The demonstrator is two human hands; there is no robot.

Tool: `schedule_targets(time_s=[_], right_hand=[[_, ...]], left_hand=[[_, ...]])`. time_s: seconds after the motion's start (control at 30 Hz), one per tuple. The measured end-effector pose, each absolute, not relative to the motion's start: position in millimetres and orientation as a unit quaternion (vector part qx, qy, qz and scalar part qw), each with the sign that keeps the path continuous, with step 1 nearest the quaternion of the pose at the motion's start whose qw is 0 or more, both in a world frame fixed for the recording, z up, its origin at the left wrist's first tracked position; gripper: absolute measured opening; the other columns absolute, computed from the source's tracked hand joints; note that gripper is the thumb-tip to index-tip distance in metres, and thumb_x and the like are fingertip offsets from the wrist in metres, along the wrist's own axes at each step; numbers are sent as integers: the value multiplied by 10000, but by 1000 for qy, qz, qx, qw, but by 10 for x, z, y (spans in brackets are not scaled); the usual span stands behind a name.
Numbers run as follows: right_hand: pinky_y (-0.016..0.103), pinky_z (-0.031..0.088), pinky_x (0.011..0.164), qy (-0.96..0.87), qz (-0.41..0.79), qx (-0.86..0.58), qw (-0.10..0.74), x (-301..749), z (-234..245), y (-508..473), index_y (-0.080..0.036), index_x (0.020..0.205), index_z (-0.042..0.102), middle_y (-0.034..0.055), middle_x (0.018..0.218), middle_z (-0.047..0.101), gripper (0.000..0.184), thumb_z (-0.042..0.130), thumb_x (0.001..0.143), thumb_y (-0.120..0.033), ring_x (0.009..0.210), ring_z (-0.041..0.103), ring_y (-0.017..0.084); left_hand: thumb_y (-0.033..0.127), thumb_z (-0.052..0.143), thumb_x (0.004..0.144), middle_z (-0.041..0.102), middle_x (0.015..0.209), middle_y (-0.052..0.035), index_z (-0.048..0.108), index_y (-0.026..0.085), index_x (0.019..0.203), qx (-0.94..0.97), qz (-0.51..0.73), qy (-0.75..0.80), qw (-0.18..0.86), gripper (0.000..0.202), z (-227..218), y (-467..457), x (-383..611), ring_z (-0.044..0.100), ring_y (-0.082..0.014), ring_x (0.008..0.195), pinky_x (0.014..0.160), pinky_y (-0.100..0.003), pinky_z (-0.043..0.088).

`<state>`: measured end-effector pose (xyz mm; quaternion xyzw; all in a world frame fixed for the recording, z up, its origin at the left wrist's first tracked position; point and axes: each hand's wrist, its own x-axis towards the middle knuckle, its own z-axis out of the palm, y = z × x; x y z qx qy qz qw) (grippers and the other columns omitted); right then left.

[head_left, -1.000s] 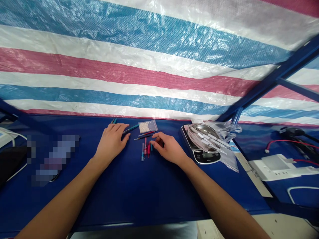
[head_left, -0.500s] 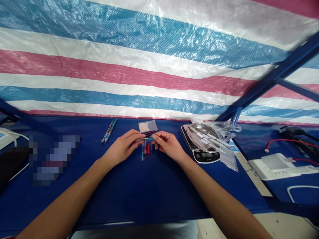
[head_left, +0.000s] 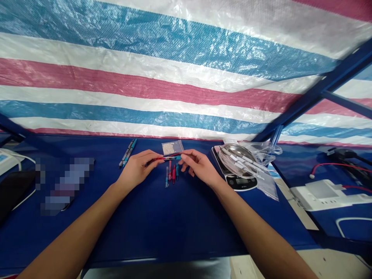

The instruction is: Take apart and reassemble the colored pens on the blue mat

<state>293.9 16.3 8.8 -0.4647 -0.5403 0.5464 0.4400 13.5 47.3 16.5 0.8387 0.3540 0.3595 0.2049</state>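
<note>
Over the blue table (head_left: 145, 232), a slim red-and-teal tube (head_left: 166, 158) pinched between the left hand (head_left: 136, 169) and right hand (head_left: 200, 166).

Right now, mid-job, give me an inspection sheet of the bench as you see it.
Surface: navy blue tabletop.
Things: slim red-and-blue pen between the hands; loose red and blue pen parts just below it; bag of white granules beyond it.
Clutter: two pens; kitchen scale bearing a steel bowl of white items; pixelated object.
Hands: left hand pinches the pen; right hand has its fingertips at the pen's end, grip unclear.
Cables: red wire near a white device.
Surroundings: striped tarp; blue steel bar.
</note>
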Motion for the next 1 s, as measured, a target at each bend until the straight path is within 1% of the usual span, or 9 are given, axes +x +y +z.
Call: schedule_targets(time_s=[0.07, 0.23, 0.37, 0.57, 0.63, 0.7, 0.77, 0.87, 1.0], right_hand=[[252, 412, 472, -536, 544, -479, 432, 2953, 76, 168, -202, 1045, 718, 59, 867, 754, 434, 675, 996, -631, 629, 655, 154], [284, 527, 633, -576, 501, -445, 468, 3027, 45, 213, -221, 1058, 758, 30, 1008, 742, 378, 922, 823, -468, 715, 627, 133], [299, 516, 607, -566, 513, -443, 469, 3065, 54, 242, -217, 1081, 762, 15, 912, 727, 365, 887, 860, -479, 646, 597, 130], [312, 574, 685, -573, 503, -433, 481, 3056, 107, 230, -221, 1001, 732, 22, 1012, 717, 332, 909, 836, -447, 717, 629, 132], [302, 576, 645, -563, 530, -428, 468, 3036, 127, 206, -239, 1101, 700, 21, 1055, 719, 413, 928, 814, -431, 713, 653, 134], [283, 541, 556, -550, 569, -431, 434, 3013, 136, 184, -238, 1171, 671, 37, 1030, 737, 447, 882, 861, -481, 701, 683, 157], [266, 494, 502, -544, 585, -442, 409, 3003, 125, 180, -211, 1105, 680, 49, 928, 742, 391, 788, 936, -547, 686, 693, 175], [268, 515, 559, -563, 529, -455, 442, 3041, 74, 225, -198, 980, 711, 45, 917, 729, 349, 818, 909, -522, 707, 668, 155], [273, 524, 589, -563, 451, -497, 482, 3137, -2, 305, -219, 1016, 723, 35, 963, 719, 318, 826, 888, -493, 755, 663, 165]], left_hand=[[425, 610, 1093, 792, 1147, -101, 799, 216, 1198, 842, 357, 348, 205, 301, 154, 478, 134, 754, -224, 1000, 898, -333, 606], [445, 616, 1086, 794, 1131, -93, 803, 218, 1189, 838, 350, 363, 209, 311, 151, 496, 128, 747, -219, 970, 868, -317, 589], [445, 626, 1079, 787, 1105, -74, 799, 224, 1202, 834, 338, 375, 222, 307, 164, 521, 103, 722, -197, 900, 797, -296, 559], [460, 607, 1082, 784, 1100, -67, 794, 232, 1192, 835, 321, 377, 241, 315, 182, 531, 86, 717, -204, 904, 800, -300, 548], [464, 602, 1083, 786, 1116, -72, 792, 231, 1198, 839, 318, 369, 244, 322, 187, 522, 95, 726, -213, 932, 825, -306, 557], [464, 602, 1083, 786, 1135, -79, 789, 228, 1206, 842, 319, 360, 246, 326, 194, 510, 106, 732, -222, 964, 849, -314, 563], [469, 595, 1084, 786, 1146, -83, 787, 229, 1207, 843, 316, 358, 249, 331, 200, 502, 112, 734, -228, 981, 848, -319, 563], [496, 581, 1083, 781, 1132, -78, 780, 236, 1193, 840, 299, 379, 248, 346, 205, 518, 90, 726, -224, 945, 789, -315, 549], [519, 580, 1068, 775, 1088, -66, 697, 228, 1181, 791, 303, 478, 234, 334, 194, 578, 17, 713, -220, 876, 755, -325, 525]])
